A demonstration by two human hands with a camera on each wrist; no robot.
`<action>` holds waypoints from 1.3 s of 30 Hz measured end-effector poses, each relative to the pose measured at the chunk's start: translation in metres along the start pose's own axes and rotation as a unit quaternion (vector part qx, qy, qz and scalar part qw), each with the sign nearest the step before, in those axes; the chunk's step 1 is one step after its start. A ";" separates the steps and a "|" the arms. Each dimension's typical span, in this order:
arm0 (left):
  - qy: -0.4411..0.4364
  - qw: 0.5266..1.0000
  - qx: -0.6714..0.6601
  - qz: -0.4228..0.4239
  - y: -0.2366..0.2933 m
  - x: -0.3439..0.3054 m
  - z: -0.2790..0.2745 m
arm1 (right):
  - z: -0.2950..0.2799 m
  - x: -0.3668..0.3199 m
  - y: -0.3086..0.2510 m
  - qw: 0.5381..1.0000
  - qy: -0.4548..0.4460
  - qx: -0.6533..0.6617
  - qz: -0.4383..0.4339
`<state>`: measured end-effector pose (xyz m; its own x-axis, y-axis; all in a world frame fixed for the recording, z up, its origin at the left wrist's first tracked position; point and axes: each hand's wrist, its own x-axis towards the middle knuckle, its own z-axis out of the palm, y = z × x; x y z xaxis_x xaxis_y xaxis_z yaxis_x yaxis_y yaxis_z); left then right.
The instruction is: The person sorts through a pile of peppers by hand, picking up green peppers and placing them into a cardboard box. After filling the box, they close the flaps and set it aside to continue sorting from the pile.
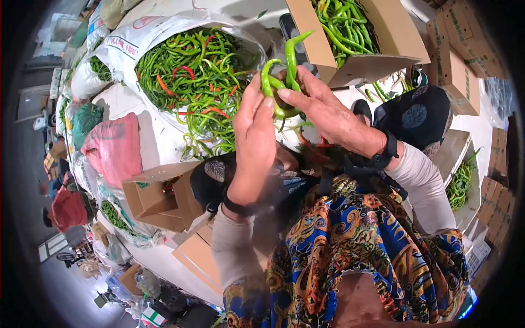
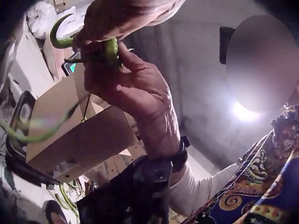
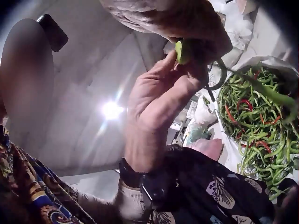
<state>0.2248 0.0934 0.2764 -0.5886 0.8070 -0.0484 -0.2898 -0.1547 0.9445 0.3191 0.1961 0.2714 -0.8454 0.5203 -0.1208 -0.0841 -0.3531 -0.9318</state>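
Observation:
Both hands are raised together in front of the body around a few long, curved green chili peppers. My left hand holds them from the left, its thumb along one curled pepper. On the other side, my right hand pinches with its thumb against the peppers. One pepper tip sticks up past the fingers toward the cardboard box. In the left wrist view a curled pepper pokes out beyond the fingertips. Only a bit of green pepper shows between the hands in the right wrist view; the rest is hidden by fingers.
A large white sack full of green and some red chilies stands ahead on the left. Ahead right is an open cardboard box of green chilies. An open carton and a pink sack lie left; stacked cartons stand right.

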 end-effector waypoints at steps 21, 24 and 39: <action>0.090 0.962 0.241 0.088 0.061 0.030 0.045 | -0.115 -0.066 -0.034 0.997 -0.054 0.010 0.059; 0.036 0.965 0.227 0.128 0.064 0.076 0.074 | -0.125 -0.072 -0.027 0.988 -0.104 0.075 0.089; -0.395 0.819 0.417 0.005 0.022 0.056 0.102 | -0.137 -0.090 -0.033 0.957 -0.063 0.283 -0.022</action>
<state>0.2625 0.1934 0.3275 0.1792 0.9758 -0.1251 0.5219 0.0135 0.8529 0.4708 0.2676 0.2657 -0.8884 0.4590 -0.0103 -0.3632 -0.7164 -0.5957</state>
